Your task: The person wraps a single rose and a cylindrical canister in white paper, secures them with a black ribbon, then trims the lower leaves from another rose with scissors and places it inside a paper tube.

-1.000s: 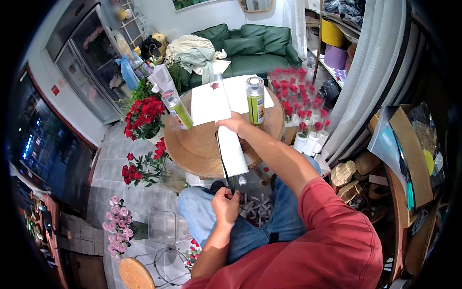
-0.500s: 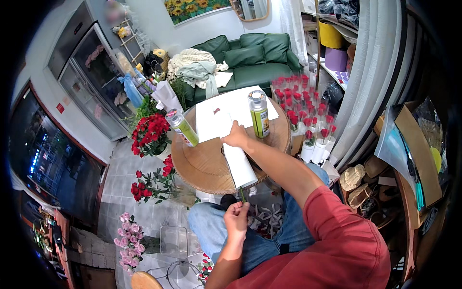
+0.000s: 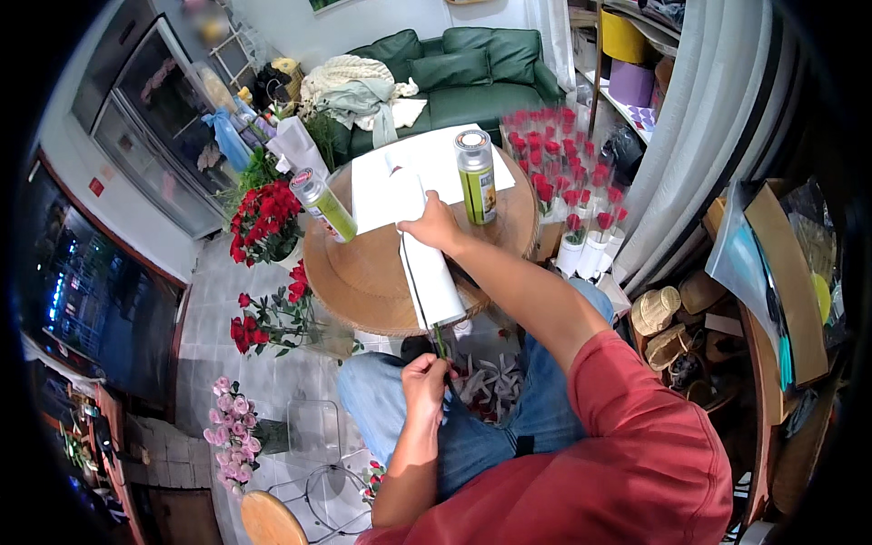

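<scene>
A roll of white wrapping paper with a dark edge (image 3: 431,282) slants over the near rim of the round wooden table (image 3: 345,272). My right hand (image 3: 431,222) closes around its upper part. Below the paper, green flower stems (image 3: 440,341) stick out, and my left hand (image 3: 425,380) pinches them above my lap. The flower's head cannot be made out; a small reddish patch shows at the paper's top end. Flat white sheets (image 3: 372,186) lie beneath the roll. A green and silver spray can (image 3: 476,177) stands to the right, another spray can (image 3: 325,207) to the left.
Single red roses in white sleeves (image 3: 581,200) stand right of the table. Red flowers (image 3: 266,218), loose red roses (image 3: 254,331) and pink roses (image 3: 234,431) are at the left. A wooden stool (image 3: 272,520) is near my left side; a green sofa (image 3: 477,107) lies beyond.
My view has shifted a little, and the table now shows farther up and left. The roll is turned, with its upper tube more visible; both hands keep their hold.
</scene>
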Tool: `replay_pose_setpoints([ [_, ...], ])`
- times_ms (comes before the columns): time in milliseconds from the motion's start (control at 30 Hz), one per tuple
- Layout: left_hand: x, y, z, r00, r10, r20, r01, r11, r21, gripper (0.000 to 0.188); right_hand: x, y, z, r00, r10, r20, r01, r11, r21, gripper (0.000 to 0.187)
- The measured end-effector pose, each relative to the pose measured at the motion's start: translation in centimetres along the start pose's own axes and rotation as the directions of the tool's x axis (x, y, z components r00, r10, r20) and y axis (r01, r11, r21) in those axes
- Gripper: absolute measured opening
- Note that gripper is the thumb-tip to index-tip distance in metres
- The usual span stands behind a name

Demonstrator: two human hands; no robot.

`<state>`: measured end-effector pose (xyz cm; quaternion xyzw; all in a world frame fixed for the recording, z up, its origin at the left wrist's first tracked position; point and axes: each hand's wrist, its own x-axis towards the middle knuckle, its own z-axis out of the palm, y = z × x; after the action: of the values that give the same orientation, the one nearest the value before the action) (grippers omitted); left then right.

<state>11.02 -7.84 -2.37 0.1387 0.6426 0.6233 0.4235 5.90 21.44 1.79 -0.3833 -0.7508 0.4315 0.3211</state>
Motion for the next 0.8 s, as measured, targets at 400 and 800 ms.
replay_pose_setpoints([
  [400, 0.4, 0.1, 0.2, 0.998, 0.033, 0.059, -0.031, 0.999, -0.026, 0.012, -0.7, -1.0, -1.3, 0.997, 0.082, -0.012, -0.083, 0.990, -0.113, 0.082],
  [800, -2.2, 1.9, -7.4, 0.908, 0.420, -0.003, -0.318, 0.692, 0.648, 0.039, -24.1, 3.8, -11.9, 0.961, -0.206, -0.183, 0.229, 0.967, 0.114, 0.042],
])
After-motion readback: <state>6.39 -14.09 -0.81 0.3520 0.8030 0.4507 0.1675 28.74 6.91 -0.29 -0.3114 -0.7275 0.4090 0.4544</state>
